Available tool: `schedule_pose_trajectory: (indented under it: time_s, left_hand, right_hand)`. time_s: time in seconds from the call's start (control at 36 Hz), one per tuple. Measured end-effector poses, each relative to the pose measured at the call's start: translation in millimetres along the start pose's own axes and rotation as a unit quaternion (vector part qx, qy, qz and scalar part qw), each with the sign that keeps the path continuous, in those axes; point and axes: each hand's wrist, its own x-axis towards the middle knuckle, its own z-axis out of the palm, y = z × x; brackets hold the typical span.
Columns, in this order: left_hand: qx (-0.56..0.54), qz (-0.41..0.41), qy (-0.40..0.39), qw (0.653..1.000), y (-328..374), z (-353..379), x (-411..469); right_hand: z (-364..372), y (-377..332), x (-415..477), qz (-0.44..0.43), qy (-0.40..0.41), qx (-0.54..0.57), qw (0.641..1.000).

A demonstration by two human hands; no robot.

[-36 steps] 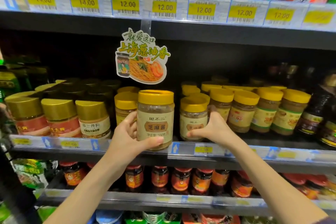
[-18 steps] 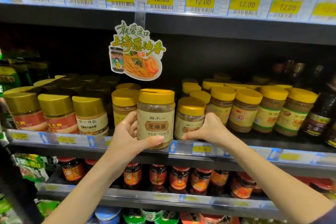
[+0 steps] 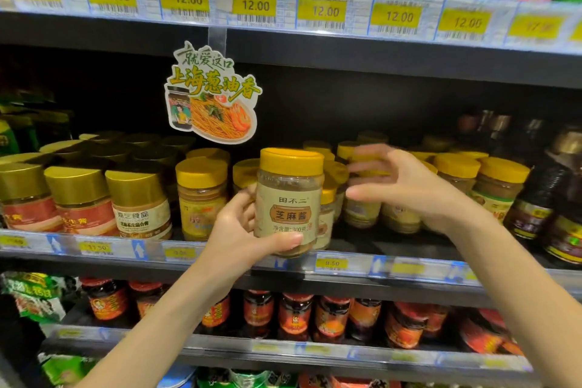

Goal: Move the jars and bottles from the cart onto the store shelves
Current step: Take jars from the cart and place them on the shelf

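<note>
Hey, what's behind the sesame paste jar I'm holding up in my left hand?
More yellow-lidded jars stand on the shelf behind the sesame paste jar; their edges peek out on either side. Whatever sits directly behind it is covered.

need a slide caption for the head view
Left hand holds a yellow-lidded jar at the shelf edge; open right hand hovers by the shelved jars

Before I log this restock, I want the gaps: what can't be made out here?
Head view only:
Label of the rear jar: hidden by the held jar in the left hand.
Right hand fingers: motion-blurred; touching jars or not, unclear.
Far-right price tag: blurred, unreadable.
</note>
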Motion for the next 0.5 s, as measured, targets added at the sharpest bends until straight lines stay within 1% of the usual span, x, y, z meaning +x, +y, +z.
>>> schedule_pose_trajectory:
  time_s: [0.08,0.17,0.28,0.5]
  left_hand:
    - [-0.003,0.014,-0.015,1.0,5.1,19.6,6.2]
    - [0.009,0.028,-0.032,0.999,9.0,40.4,11.1]
    - [0.016,0.04,-0.057,0.997,12.9,63.6,15.3]
    - [0.013,0.059,-0.112,0.992,18.8,82.1,21.2]
  right_hand:
    - [-13.0,-27.2,-11.3,-0.03,-0.018,0.011,0.999]
    - [-10.0,-39.5,-14.7,-0.026,-0.028,-0.028,0.999]
    - [-9.7,-38.6,-15.1,-0.023,0.017,-0.089,0.996]
    - [-28.4,-31.7,-20.5,-0.035,0.043,-0.093,0.994]
